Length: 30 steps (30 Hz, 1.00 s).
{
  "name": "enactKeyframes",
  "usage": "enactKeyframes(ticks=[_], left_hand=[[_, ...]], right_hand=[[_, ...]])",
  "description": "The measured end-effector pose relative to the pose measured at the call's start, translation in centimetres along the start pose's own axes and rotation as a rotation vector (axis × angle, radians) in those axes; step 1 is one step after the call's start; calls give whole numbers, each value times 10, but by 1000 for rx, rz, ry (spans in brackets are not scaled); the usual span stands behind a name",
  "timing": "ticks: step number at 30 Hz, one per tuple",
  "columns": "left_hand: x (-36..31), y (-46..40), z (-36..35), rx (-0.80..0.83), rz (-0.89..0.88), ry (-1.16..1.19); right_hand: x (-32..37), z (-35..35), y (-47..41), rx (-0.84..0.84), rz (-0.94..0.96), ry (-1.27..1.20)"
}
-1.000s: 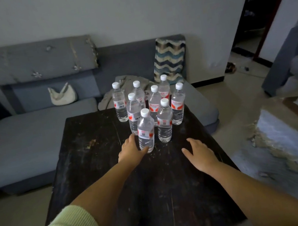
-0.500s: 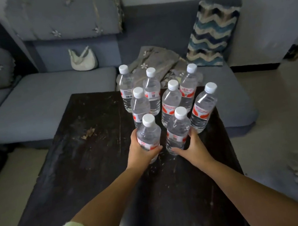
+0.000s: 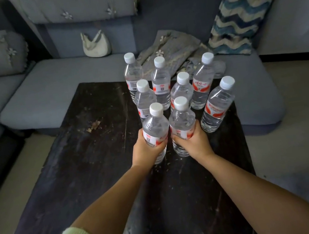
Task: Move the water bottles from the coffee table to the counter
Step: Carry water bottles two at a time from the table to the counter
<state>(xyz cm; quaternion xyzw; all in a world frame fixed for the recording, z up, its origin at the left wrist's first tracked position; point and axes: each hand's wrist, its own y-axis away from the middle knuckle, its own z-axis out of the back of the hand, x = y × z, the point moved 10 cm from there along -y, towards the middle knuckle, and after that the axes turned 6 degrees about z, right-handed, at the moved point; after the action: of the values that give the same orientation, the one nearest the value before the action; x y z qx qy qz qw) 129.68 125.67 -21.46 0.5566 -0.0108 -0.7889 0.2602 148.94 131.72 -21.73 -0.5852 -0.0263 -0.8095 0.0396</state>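
left hand (image 3: 148, 149): gripping the front-left bottle (image 3: 155, 131) around its label, fingers curled tight

right hand (image 3: 194, 141): a second ago it was reaching open, now it's wrapping round the front-right bottle (image 3: 182, 125)

what that's meaning: both grabs are done, so lifting is looking like the next bit; no counter showing anywhere yet

where the bottles are: all eight are sitting on the dark coffee table (image 3: 89, 166), six others (image 3: 182, 89) clustering just behind

labels: red and white wrappers with red writing, too blurry to read, maybe Chinese characters

behind: grey sofa (image 3: 54, 81), zigzag pillow (image 3: 242, 13)
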Motion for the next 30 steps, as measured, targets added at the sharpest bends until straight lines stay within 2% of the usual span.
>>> enactKeyframes(ticks=[9, 13, 16, 22, 30], left_hand=[[16, 15, -2, 175, 21, -119], [12, 18, -2, 305, -6, -233], [4, 28, -3, 389, -52, -304], [-28, 70, -32, 593, -196, -354], [-55, 182, -126, 924, -370, -416]], right_hand=[[-5, 23, 40, -59, -84, 83], [-10, 55, 72, -150, -171, 159], [-11, 85, 109, -250, -240, 191], [-11, 144, 206, -553, -368, 158], [-11, 203, 359, -842, -490, 149]])
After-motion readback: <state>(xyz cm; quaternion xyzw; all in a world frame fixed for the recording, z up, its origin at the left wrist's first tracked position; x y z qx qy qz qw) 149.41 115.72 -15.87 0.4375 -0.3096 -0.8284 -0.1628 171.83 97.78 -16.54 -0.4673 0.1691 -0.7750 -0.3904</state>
